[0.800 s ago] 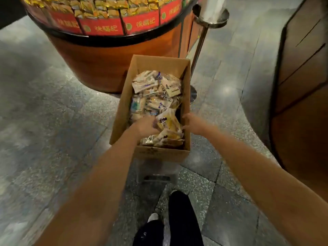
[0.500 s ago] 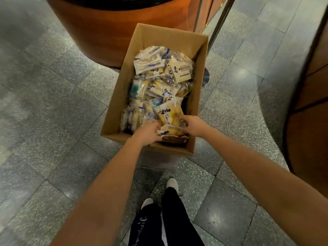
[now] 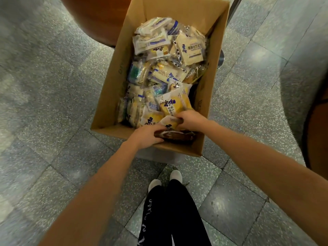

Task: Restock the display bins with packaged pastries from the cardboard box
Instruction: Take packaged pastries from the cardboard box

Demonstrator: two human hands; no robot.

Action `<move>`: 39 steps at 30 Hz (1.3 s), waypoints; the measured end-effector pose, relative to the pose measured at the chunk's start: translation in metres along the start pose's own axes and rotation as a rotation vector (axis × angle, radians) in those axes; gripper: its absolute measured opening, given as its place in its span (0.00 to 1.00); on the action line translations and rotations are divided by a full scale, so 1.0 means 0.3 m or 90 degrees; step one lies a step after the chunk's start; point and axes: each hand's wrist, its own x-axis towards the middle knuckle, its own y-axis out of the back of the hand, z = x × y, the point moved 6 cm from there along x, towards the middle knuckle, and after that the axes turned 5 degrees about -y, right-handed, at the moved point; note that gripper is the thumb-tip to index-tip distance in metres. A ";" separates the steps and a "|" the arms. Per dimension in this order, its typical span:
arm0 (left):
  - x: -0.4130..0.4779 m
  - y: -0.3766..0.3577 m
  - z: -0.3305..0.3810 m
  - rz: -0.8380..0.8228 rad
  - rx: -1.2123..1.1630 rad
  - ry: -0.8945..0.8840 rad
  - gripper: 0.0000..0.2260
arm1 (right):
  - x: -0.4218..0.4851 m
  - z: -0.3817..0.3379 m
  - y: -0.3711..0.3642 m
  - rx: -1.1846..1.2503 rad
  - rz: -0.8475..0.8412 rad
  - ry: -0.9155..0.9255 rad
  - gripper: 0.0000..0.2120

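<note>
An open cardboard box (image 3: 113,89) stands on the floor, packed with several clear-wrapped pastry packets (image 3: 166,71) printed in blue and yellow. Both my hands reach into its near end. My left hand (image 3: 147,135) curls its fingers round a dark brown packet (image 3: 177,136) lying against the near wall. My right hand (image 3: 190,119) pinches a white and yellow packet (image 3: 170,121) just above the brown one. The display bins are out of view.
The orange wooden base of the round display stand (image 3: 99,18) rises just behind the box at top left. A curved wooden counter (image 3: 317,132) sits at the right edge. My legs and white shoes (image 3: 175,175) stand on grey tiled floor below the box.
The view has tilted down and closed in on the box; the display bins left the frame. Both hands went deeper into the near end and took hold of packets.
</note>
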 end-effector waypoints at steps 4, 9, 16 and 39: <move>0.050 -0.017 0.003 -0.030 -0.001 0.000 0.19 | 0.013 0.016 0.008 0.038 0.036 0.010 0.07; 0.082 -0.033 0.021 -0.020 -0.009 -0.031 0.12 | -0.030 0.039 0.032 0.148 0.116 0.012 0.08; 0.020 0.048 0.050 0.104 -0.127 -0.062 0.10 | -0.147 0.058 0.091 0.282 0.252 0.024 0.28; -0.313 0.624 0.473 0.348 -0.264 -0.185 0.21 | -0.918 0.073 0.485 0.658 0.661 -0.085 0.45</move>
